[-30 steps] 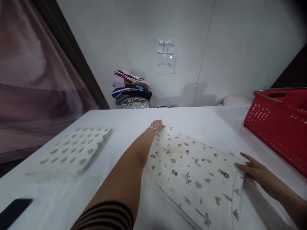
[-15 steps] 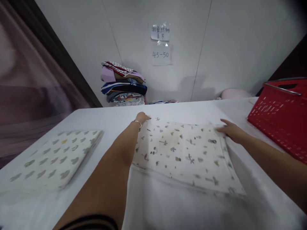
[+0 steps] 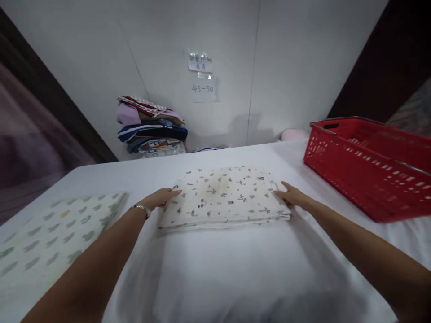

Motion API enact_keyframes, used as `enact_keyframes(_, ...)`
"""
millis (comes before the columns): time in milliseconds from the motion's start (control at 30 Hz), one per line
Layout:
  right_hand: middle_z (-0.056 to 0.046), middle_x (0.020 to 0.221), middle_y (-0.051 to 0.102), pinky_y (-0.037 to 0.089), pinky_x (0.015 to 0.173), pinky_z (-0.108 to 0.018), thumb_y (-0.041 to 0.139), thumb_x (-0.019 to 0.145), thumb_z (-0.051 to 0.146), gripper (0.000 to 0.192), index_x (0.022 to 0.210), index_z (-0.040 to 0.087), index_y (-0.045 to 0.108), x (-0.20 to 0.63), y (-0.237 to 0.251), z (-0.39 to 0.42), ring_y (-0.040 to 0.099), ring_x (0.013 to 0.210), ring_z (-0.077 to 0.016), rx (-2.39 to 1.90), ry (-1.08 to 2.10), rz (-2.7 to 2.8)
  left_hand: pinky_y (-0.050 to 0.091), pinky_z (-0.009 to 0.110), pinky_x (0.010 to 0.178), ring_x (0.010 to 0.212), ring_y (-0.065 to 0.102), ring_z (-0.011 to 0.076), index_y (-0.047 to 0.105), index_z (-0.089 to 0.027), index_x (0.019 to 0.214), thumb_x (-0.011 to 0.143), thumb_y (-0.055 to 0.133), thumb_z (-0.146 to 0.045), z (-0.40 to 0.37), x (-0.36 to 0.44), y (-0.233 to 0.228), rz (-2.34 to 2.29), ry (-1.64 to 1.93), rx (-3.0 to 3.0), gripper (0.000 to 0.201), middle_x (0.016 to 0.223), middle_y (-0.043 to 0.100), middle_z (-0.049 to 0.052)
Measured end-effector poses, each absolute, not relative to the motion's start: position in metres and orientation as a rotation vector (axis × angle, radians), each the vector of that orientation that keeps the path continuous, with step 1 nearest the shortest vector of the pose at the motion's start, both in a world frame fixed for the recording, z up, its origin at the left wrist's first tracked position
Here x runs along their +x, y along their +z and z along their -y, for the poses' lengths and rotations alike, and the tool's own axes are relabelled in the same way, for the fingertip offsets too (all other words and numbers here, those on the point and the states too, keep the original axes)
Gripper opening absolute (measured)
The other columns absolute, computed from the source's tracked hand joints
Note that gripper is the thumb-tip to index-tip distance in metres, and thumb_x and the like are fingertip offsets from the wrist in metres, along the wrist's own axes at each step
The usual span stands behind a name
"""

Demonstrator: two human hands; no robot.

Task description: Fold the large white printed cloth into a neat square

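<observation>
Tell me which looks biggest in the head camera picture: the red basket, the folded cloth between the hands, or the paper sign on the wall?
1. red basket
2. folded cloth
3. paper sign, though it is farthest away

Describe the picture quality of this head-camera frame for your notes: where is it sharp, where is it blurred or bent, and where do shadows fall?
Head view: the folded printed cloth between the left hand and right hand is fairly sharp; the leaf-print cloth and red basket smear toward the edges; the wall seams lean, showing wide-angle bending; soft shadow lies on the white table under the arms; no strong glare.
</observation>
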State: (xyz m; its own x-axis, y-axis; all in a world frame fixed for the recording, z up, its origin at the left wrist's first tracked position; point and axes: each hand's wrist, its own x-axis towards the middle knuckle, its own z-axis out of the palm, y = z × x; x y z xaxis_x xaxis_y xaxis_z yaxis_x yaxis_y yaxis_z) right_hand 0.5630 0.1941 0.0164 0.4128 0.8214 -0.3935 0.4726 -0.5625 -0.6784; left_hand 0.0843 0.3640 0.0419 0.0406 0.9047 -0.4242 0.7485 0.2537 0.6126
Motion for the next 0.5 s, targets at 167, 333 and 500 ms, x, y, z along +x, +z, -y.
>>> enact_keyframes(167, -0.004, 0.073, 0.062, 0.049, 0.049, -0.027, 0.065, 0.078, 0.053, 0.093, 0.15, 0.022, 0.015, 0.543, 0.016, -0.136, 0.055, 0.055, -0.015, -2.178, 1.013, 1.079, 0.051, 0.031, 0.057, 0.089, 0.063, 0.0284, 0.063, -0.014, 0.093, 0.051, 0.075, -0.057, -0.317, 0.078, 0.043, -1.838, 0.26, 1.396, 0.06, 0.105, 0.065, 0.014)
enact_keyframes(333, -0.008, 0.082, 0.064, 0.051, 0.047, -0.028, 0.066, 0.079, 0.046, 0.091, 0.15, 0.018, 0.015, 0.538, 0.009, -0.133, 0.056, 0.054, -0.0148, -2.142, 0.93, 0.972, 0.048, 0.026, 0.05, 0.073, 0.063, 0.0225, 0.061, -0.015, 0.088, 0.062, 0.072, -0.043, -0.28, 0.086, 0.036, -1.853, 0.423, 1.282, 0.04, 0.089, 0.067, 0.009)
enact_keyframes(500, -0.006, 0.074, 0.063, 0.052, 0.046, -0.029, 0.073, 0.074, 0.035, 0.093, 0.147, 0.011, 0.022, 0.538, 0.009, -0.142, 0.056, 0.05, -0.0147, -2.089, 0.924, 0.872, 0.05, 0.023, 0.054, 0.081, 0.064, 0.0203, 0.056, -0.016, 0.105, 0.071, 0.067, -0.031, -0.256, 0.101, 0.034, -1.867, 0.595, 1.266, 0.038, 0.102, 0.064, 0.011)
